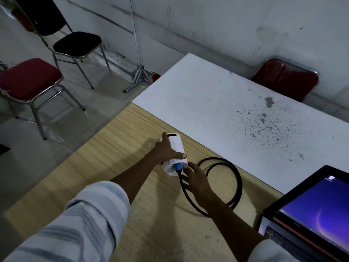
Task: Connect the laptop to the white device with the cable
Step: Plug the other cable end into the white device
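Note:
The white device (176, 146), a cylinder, lies on its side on the wooden table (105, 167). My left hand (166, 148) wraps over it and holds it down. A blue plug (178, 166) sits in the device's near end face, and a black cable (222, 183) runs from it in a loop across the table. My right hand (195, 180) holds the cable just behind the plug, fingertips touching the plug. The laptop (311, 210) stands open at the lower right, its screen lit purple. The cable's other end is hidden.
A white speckled tabletop (236, 103) adjoins the wooden one on the far side. A red chair (289, 78) stands behind it by the wall. On the floor at left stand a red chair (28, 78), a black chair (77, 44) and a metal stand (138, 76).

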The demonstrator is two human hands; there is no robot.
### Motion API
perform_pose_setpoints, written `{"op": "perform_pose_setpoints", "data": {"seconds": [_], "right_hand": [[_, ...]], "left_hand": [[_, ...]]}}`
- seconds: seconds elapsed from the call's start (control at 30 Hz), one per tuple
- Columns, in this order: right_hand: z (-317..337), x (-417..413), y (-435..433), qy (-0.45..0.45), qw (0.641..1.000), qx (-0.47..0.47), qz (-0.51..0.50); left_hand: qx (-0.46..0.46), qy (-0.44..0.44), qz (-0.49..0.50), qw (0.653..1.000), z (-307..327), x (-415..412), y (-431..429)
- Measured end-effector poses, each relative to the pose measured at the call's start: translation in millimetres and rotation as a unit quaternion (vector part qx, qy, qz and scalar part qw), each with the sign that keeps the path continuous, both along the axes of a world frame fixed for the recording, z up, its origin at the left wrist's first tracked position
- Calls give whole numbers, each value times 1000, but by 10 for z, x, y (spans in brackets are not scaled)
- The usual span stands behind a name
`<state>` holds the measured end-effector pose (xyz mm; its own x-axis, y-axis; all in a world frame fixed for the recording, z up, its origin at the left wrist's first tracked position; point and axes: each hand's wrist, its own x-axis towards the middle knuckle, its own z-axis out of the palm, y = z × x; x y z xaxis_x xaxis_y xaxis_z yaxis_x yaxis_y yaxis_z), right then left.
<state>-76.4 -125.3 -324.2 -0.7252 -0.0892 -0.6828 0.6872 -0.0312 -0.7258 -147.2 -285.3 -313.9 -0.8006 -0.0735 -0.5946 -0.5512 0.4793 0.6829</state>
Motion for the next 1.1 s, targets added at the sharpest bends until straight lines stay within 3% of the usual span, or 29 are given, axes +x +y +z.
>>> {"op": "perform_pose_setpoints", "data": {"seconds": [0.2,0.33,0.47,0.63,0.87,1.1], "right_hand": [[-51,-80,18,45,994,98,3],[-67,-179,62,70,988,139,-7],[-61,-308,105,72,984,161,-14],[-22,-440,171,101,985,129,56],[-149,-441,183,132,979,149,36],[-217,-627,192,155,972,178,-3]], "left_hand": [[1,117,-112,987,-47,4,59],[58,154,-183,969,-41,-52,102],[118,135,-146,973,-41,-74,78],[91,-7,-62,994,-58,-81,61],[130,48,-109,984,-57,-174,57],[103,105,-161,976,-44,-470,158]]}}
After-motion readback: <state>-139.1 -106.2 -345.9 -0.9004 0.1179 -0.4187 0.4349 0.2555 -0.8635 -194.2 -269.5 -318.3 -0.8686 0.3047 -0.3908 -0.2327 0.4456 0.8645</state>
